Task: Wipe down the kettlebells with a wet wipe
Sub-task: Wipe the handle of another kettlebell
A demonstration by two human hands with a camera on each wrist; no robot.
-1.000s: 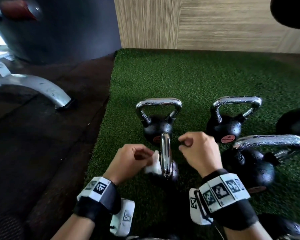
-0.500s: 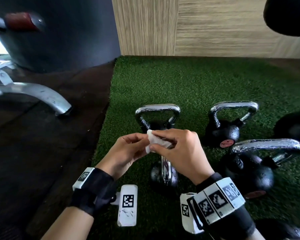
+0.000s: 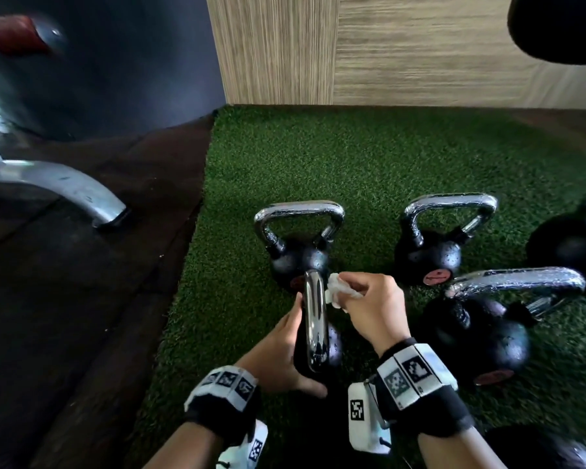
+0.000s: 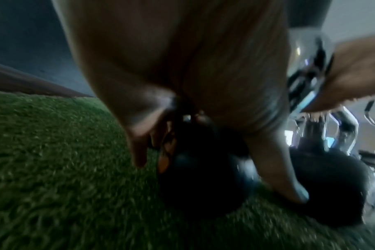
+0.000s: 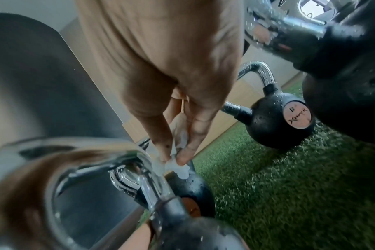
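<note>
Pinching wet wipe (image 3: 339, 290) alone now, right hand (image 3: 372, 309); left hand (image 3: 278, 353) cups kettlebell (image 3: 318, 336).

Green turf (image 3: 369, 157), dark wood floor (image 3: 82, 299), pale wood-grain wall (image 3: 403, 49)

The round copper-coloured badge (image 5: 297, 114) on the side of a small black kettlebell (image 5: 274, 118) in the right wrist view carries a script brand word and a small number, both turned sideways and too blurred to read with certainty. The wristbands (image 3: 415, 372) bear black-and-white square code markers rather than words. The badges on the other kettlebells show no legible marking.
</note>
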